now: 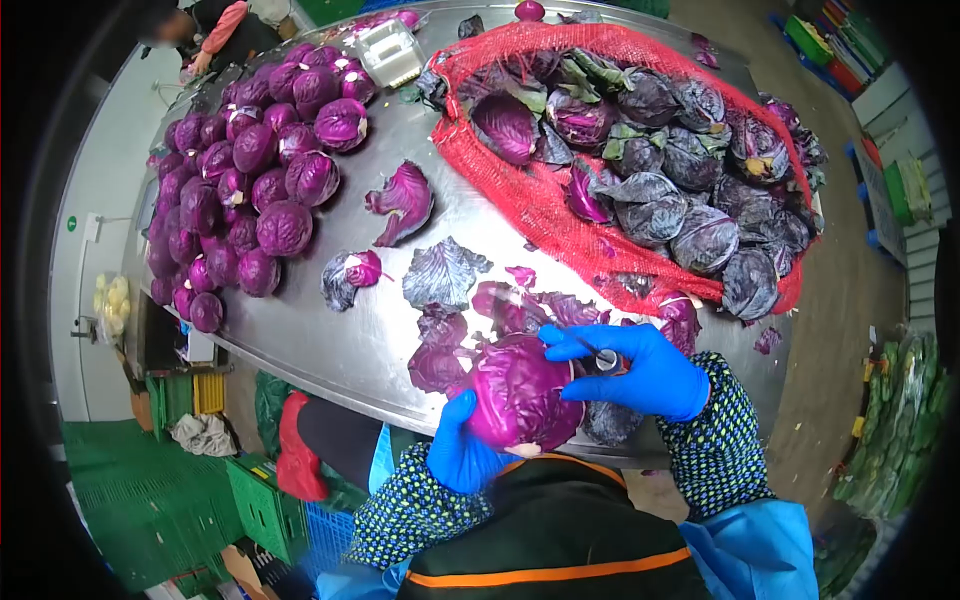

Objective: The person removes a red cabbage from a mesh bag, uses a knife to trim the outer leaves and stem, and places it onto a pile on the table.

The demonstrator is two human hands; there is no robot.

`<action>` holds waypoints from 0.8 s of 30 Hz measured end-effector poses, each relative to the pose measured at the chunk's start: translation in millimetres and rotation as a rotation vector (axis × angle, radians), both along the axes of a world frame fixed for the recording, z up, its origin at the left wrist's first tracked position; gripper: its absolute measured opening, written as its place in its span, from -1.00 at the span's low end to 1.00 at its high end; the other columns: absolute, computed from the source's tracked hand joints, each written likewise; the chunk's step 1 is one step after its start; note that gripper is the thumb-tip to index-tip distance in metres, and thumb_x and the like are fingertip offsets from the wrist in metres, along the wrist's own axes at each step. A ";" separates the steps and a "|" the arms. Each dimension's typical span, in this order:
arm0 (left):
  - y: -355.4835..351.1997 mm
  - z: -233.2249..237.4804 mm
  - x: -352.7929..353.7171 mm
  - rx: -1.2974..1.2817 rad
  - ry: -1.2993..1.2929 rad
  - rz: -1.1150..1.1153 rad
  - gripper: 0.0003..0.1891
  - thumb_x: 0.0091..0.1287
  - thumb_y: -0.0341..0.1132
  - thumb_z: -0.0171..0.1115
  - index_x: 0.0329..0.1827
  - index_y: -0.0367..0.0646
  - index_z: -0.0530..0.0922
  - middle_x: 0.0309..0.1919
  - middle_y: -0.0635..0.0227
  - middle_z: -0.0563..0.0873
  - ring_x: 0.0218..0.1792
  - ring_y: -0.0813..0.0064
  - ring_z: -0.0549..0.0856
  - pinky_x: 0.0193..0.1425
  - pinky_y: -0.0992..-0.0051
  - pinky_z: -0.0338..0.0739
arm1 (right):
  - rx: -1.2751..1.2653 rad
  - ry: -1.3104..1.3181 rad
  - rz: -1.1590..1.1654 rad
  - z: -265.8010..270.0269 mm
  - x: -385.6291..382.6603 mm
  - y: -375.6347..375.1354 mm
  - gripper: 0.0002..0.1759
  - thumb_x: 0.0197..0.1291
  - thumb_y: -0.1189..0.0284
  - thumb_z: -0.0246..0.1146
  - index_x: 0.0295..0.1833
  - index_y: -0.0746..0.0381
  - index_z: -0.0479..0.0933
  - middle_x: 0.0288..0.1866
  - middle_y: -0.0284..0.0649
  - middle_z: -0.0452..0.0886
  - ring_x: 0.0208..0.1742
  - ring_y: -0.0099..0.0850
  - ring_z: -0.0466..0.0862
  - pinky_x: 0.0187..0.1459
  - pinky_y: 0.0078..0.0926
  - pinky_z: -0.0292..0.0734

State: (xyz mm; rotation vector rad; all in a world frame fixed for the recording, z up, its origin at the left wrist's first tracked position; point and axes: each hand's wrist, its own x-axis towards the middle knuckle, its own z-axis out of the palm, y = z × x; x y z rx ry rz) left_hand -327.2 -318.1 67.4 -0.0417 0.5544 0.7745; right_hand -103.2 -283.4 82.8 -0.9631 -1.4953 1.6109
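Observation:
My left hand (pixel 463 447), in a blue glove, cups a peeled red cabbage (pixel 522 395) from its left and lower side, just above the near table edge. The gloved right hand (pixel 640 368) is closed round a small knife (pixel 608 362) with a dark handle; most of its blade is hidden. Fingers of that hand reach the cabbage's upper right side. Torn purple leaves (pixel 437 352) lie beyond the cabbage, along with a dull outer leaf (pixel 443 274). Partly under my right hand sits a dark unpeeled cabbage (pixel 610 422).
A red mesh sack (pixel 560 262) full of untrimmed cabbages lies open on the right of the metal table (pixel 300 345). Peeled cabbages (pixel 255 147) are heaped at left, near a clear plastic container (pixel 390 52). Another person (pixel 225 35) stands at the far left. Green crates (pixel 262 505) stand below.

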 end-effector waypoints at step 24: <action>17.6 -3.3 -1.2 0.523 0.593 0.123 -0.03 -0.09 -0.42 0.41 0.43 -0.18 0.03 0.26 0.10 0.32 0.25 0.17 0.40 0.32 0.22 0.36 | -0.165 0.143 -0.122 -16.9 15.8 -53.4 -0.33 0.09 0.60 0.30 0.34 0.24 0.26 0.16 -0.13 0.52 0.03 -0.47 0.57 0.10 -0.45 0.47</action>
